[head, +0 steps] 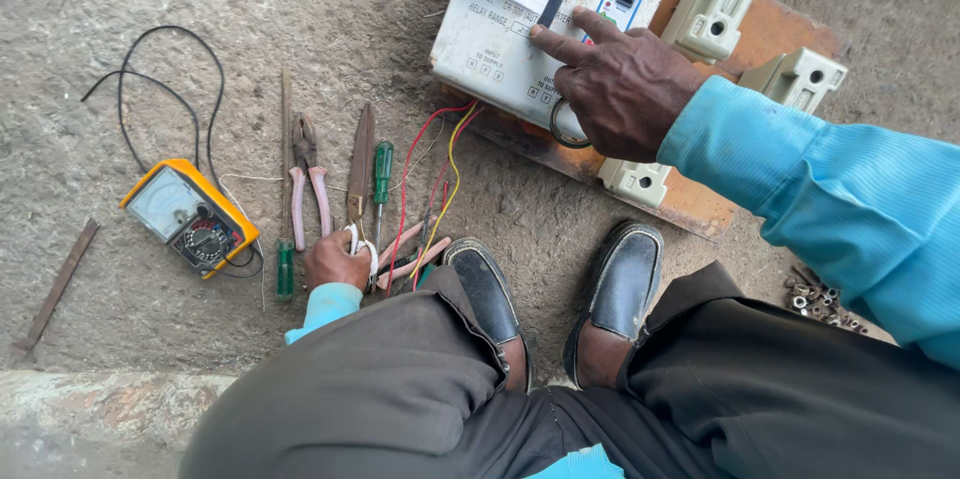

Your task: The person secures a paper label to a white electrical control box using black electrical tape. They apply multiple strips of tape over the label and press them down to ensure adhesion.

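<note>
While the right hand (610, 89) presses flat on the white control box (500, 49), the left hand (335, 259) grips white-handled pliers (362, 244).

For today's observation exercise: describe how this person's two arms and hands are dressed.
Both arms wear long light-blue fabric sleeves. The right sleeve is wide and creased; only the left sleeve's cuff shows. The left hand and right hand are bare, without gloves.

Right hand (618, 89) on white relay box (500, 29), left hand (335, 261) among tools, yellow multimeter (190, 216)
</note>
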